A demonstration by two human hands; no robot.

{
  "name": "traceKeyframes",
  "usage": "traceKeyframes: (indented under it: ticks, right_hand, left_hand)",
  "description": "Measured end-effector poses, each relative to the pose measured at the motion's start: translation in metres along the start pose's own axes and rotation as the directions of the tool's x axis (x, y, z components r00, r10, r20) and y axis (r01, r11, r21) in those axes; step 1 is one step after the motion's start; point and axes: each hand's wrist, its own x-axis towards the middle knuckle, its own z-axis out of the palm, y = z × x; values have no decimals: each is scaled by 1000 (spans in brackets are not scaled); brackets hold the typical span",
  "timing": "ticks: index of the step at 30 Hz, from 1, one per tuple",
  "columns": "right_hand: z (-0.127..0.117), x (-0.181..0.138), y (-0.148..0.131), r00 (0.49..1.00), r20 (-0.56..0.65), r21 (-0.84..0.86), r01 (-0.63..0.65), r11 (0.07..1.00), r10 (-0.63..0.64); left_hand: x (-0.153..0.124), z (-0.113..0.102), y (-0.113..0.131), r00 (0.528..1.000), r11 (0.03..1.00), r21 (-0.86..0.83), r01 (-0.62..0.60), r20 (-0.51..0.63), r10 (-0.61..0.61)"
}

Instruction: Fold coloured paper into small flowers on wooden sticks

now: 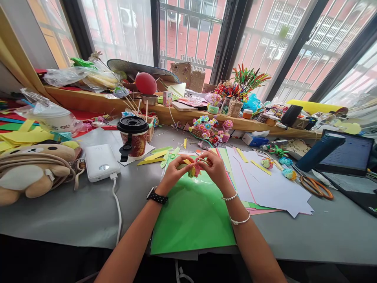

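Note:
Between my two hands is a small folded paper piece (193,170) in pink and yellow-green, held over the far part of a green paper sheet (194,216). My left hand (177,169), with a black dotted watch strap at the wrist, pinches it from the left. From the other side my right hand (213,167) has its fingertips closed on the pink part. Fingers cover much of the piece, so its full shape is hidden. Yellow and green paper strips (156,155) lie just beyond my left hand. White paper sheets (265,184) are spread to the right of my right hand.
A lidded cup (134,137) and a white power bank (101,163) with a cable stand left. Orange-handled scissors (316,186), small paper balls (267,163), a dark blue bottle (319,151) and a laptop (350,157) are right. Craft flowers (206,127) sit at the back.

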Motion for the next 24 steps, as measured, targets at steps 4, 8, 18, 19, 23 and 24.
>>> traceKeyframes:
  ticks: [4, 8, 18, 19, 23, 24]
  right_hand:
    - [-1, 0, 0, 1000, 12, -13, 0, 1000, 0]
    - [-1, 0, 0, 1000, 18, -19, -2, 1000, 2]
    - [-1, 0, -1, 1000, 23, -27, 3, 1000, -2]
    - [-1, 0, -1, 999, 33, -25, -1, 1000, 1]
    - [0, 0, 0, 999, 43, -33, -9, 999, 10]
    - [0, 0, 0, 999, 46, -38, -7, 999, 9]
  left_hand:
    - [1, -1, 0, 996, 993, -79, 82, 53, -78]
    - [1, -2, 0, 987, 980, -134, 145, 91, -133]
    - [2, -2, -1, 978, 965, -186, 185, 135, -162]
    - [2, -2, -2, 978, 967, -177, 182, 135, -159]
    - [3, -4, -5, 984, 981, -113, 158, 96, -147]
    - [4, -4, -6, 986, 984, -99, 149, 86, -140]
